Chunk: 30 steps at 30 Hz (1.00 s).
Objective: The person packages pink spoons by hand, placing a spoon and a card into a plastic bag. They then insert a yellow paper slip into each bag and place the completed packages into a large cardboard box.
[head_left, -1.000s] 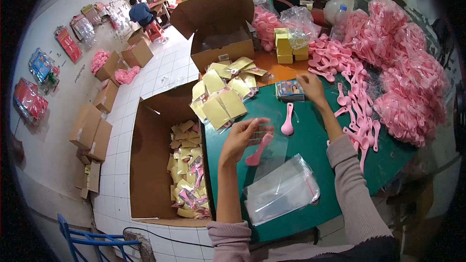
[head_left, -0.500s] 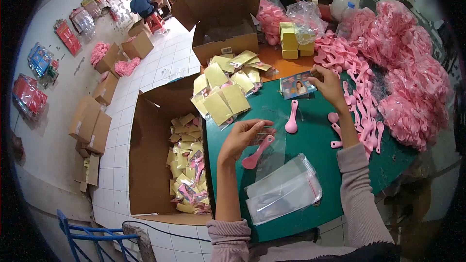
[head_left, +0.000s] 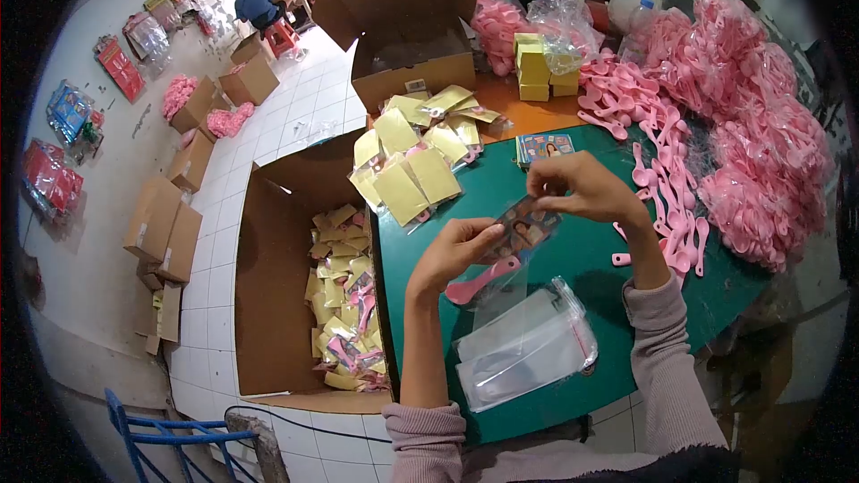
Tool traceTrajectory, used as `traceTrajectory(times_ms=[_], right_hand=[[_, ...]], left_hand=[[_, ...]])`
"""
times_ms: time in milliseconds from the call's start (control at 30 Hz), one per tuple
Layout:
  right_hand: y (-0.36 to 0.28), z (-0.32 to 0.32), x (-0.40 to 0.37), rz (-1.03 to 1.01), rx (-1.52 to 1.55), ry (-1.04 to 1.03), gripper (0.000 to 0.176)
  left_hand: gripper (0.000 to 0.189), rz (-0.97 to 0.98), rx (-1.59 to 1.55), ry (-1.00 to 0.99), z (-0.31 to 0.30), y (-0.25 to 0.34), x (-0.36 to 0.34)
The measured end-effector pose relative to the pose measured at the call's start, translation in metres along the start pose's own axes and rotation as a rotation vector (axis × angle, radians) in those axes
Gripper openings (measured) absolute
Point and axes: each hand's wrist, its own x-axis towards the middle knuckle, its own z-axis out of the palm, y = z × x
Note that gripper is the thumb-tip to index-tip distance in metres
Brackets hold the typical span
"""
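Note:
A printed card (head_left: 526, 231) is between my two hands above the green table (head_left: 429, 385). My right hand (head_left: 586, 188) pinches its upper edge. Thumb and fingers of my left hand (head_left: 459, 253) close on its left side, along with a clear bag (head_left: 503, 302) that hangs below. A pink spoon (head_left: 483, 281) lies just under my left hand, overlapping the bag. Nearer to me is a stack of clear bags (head_left: 528, 353). Behind my right hand sits a stack of printed cards (head_left: 543, 147).
Packed yellow cards (head_left: 416, 183) are piled at the table's left, beside an open box (head_left: 277, 295) of packets. Loose pink spoons (head_left: 667, 170) and bagged spoons (head_left: 761, 125) fill the right. An empty-looking carton (head_left: 412, 72) stands behind. A person (head_left: 256, 4) sits far back.
My right hand has come left and nearer with a card from the stack, bringing it to my left hand. The spoon that lay between the hands is no longer visible there.

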Motion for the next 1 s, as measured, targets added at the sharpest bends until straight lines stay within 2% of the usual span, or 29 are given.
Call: traceTrajectory(times_ms=[33, 67, 133, 167, 200, 267, 333, 367, 400, 467, 500, 600, 733, 800, 833, 867, 900, 933, 1000], right_hand=[[0.000, 0.003, 0.001, 0.051, 0.015, -0.094, 0.014], [-0.001, 0.007, 0.003, 0.055, 0.015, -0.091, 0.014], [0.004, 0.019, 0.005, 0.054, -0.081, -0.292, 0.024], [0.011, 0.030, 0.003, -0.032, -0.053, -0.201, 0.027], [0.014, 0.033, 0.003, -0.033, -0.052, -0.198, 0.027], [0.016, 0.036, 0.003, 0.034, 0.067, -0.221, 0.025], [0.017, 0.030, 0.001, 0.065, 0.059, -0.226, 0.024], [0.018, 0.026, 0.000, 0.097, 0.052, -0.227, 0.022], [0.017, 0.023, 0.000, 0.097, 0.052, -0.227, 0.022], [0.016, 0.016, -0.002, 0.270, 0.195, -0.124, 0.020], [0.028, 0.018, -0.003, 0.269, 0.327, -0.074, 0.019], [0.025, 0.018, -0.006, 0.235, 0.263, -0.058, 0.018], [0.021, 0.019, -0.012, 0.310, 0.372, -0.122, 0.017], [0.021, 0.023, -0.015, 0.147, -0.044, 0.128, 0.018], [0.012, 0.026, -0.015, 0.147, -0.047, 0.124, 0.018], [-0.002, 0.031, -0.014, 0.243, -0.065, 0.184, 0.019], [-0.010, 0.036, -0.015, 0.340, -0.079, 0.244, 0.021], [-0.010, 0.042, -0.018, 0.335, -0.080, 0.246, 0.021], [-0.004, 0.057, -0.026, -0.038, -0.285, -0.038, 0.028]], left_hand=[[0.032, -0.003, -0.001, -0.004, 0.001, 0.003, 0.000], [0.031, -0.005, 0.078, -0.057, 0.003, 0.009, 0.000], [0.031, -0.008, 0.161, -0.112, 0.006, 0.008, 0.002], [0.032, 0.036, 0.185, -0.069, 0.009, 0.001, 0.005], [0.034, 0.081, 0.207, -0.025, 0.012, -0.003, 0.007], [0.040, 0.021, 0.318, 0.011, 0.014, 0.000, 0.007], [0.043, -0.066, 0.475, 0.133, 0.013, 0.000, 0.004], [0.043, -0.068, 0.475, 0.135, 0.006, 0.000, 0.001], [0.044, -0.088, 0.389, 0.055, -0.005, 0.000, -0.004], [0.046, -0.107, 0.303, -0.028, -0.020, 0.000, -0.013], [0.047, -0.064, 0.202, -0.103, -0.025, -0.001, -0.019], [0.049, 0.009, 0.062, -0.203, -0.034, -0.004, -0.021], [0.046, 0.054, 0.106, -0.072, -0.034, -0.011, -0.017], [0.044, 0.112, 0.139, -0.022, -0.026, -0.019, -0.011], [0.040, 0.078, 0.249, 0.242, -0.015, -0.023, -0.010], [0.038, 0.043, 0.357, 0.507, -0.005, -0.028, -0.009], [0.042, 0.011, 0.123, 0.444, 0.006, -0.036, -0.013], [0.047, -0.017, -0.106, 0.376, 0.014, -0.044, -0.018], [0.052, -0.148, -0.546, 0.222, 0.029, -0.046, -0.038]])
